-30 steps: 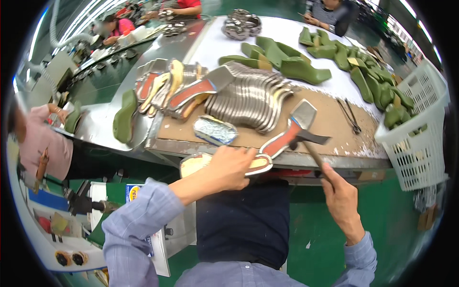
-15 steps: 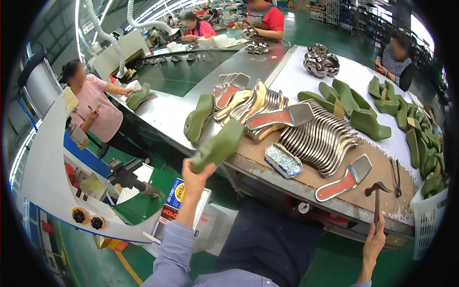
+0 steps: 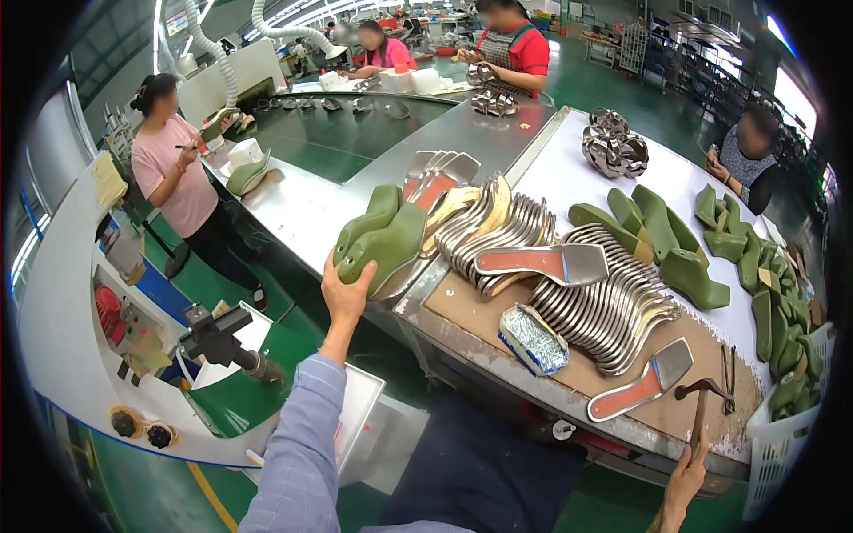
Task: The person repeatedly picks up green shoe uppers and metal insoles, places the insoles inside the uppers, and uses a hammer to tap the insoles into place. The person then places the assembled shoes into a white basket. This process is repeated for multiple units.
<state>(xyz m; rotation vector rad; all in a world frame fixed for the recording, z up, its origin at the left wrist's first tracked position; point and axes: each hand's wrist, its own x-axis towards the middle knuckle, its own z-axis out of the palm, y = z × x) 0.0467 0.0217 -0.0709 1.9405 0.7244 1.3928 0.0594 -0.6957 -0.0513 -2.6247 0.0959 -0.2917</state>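
Note:
My left hand (image 3: pixel 345 302) grips the heel end of a green shoe last (image 3: pixel 392 245). This last is at the metal table's near edge, right beside another green shoe last (image 3: pixel 377 210) standing there. In my right hand (image 3: pixel 684 487) is the wooden handle of a hammer (image 3: pixel 700 414), its dark head raised near the board's right corner. Left of the hammer lies a single insole (image 3: pixel 638 385) with a reddish-brown sole area and a silvery toe part. A small box of nails (image 3: pixel 535 339) sits near the board's front edge.
Stacked silvery insoles (image 3: pixel 593 293) fill the middle of the worktop. Several green lasts (image 3: pixel 659 233) lie behind them, and more fill a white basket (image 3: pixel 791 444) at right. Pincers (image 3: pixel 729 384) lie near the hammer. A white machine (image 3: pixel 75 338) stands left. Co-workers sit or stand around the table.
My left hand has carried the last forward and left, beside the other last. My right hand still holds the hammer, slightly lower in view. The co-worker at left has taken up a last.

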